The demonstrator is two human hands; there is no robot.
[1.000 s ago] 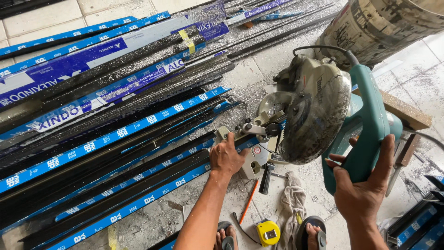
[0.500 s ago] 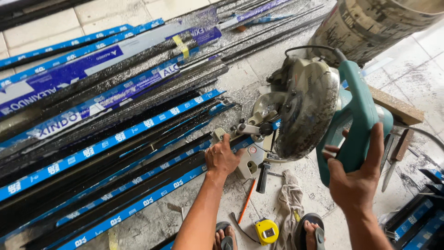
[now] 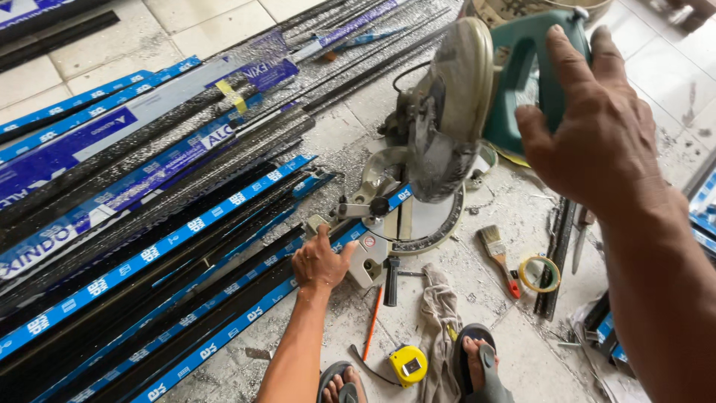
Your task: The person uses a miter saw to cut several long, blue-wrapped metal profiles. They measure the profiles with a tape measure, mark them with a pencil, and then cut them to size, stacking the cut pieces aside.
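Note:
A mitre saw stands on the tiled floor, its round base (image 3: 426, 224) under a raised blade guard (image 3: 447, 112) and a teal motor handle (image 3: 526, 67). My right hand (image 3: 600, 127) hovers in front of that handle with fingers spread, not wrapped around it. My left hand (image 3: 321, 261) presses down on a long dark aluminium profile with blue protective tape (image 3: 224, 328), which runs from the lower left onto the saw base and under the blade.
Many more blue-taped and black profiles (image 3: 142, 186) lie stacked to the left. By the saw lie a paintbrush (image 3: 498, 257), a tape roll (image 3: 540, 274), a grey rag (image 3: 440, 313), an orange pencil (image 3: 373, 321) and a yellow tape measure (image 3: 409, 366). My sandalled feet (image 3: 477, 358) are at the bottom.
The saw head has swung up from its lowered position. My right hand has let go of the teal handle and opened. My left hand stays on the profile.

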